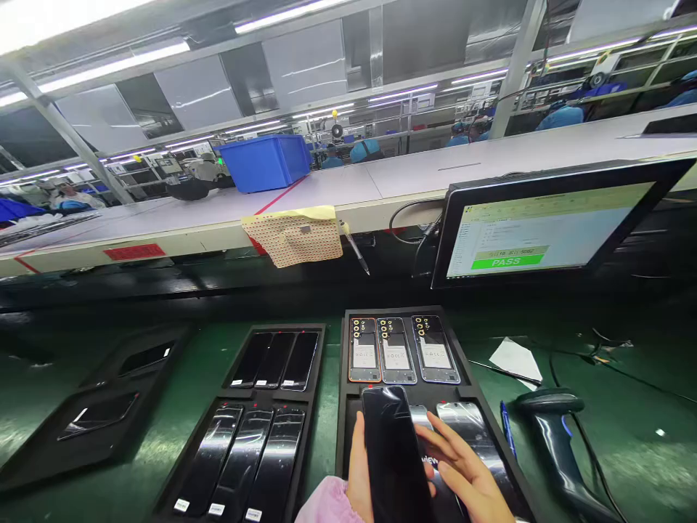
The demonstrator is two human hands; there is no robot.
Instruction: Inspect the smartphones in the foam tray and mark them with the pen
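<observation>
My left hand (356, 465) is wrapped round a smartphone (395, 457) with a dark screen, held above the right-hand black tray (344, 407). Close to that phone's right edge is my right hand (468, 472), fingers apart and stretched out. It hovers over or touches a phone (430, 460) in the tray whose screen shows the letters "view"; contact is unclear. Another phone with a shiny screen (468, 425) lies to its right. In the tray's far row, three phones (395, 350) rest with their camera sides up.
A second black tray (322, 356) holds several dark-screened phones; another tray (131, 428) sits farther left. At right are a barcode scanner (555, 436), a blue pen (507, 428) and white paper (516, 361). Behind stand a monitor (549, 225) reading PASS and a blue bin (264, 163).
</observation>
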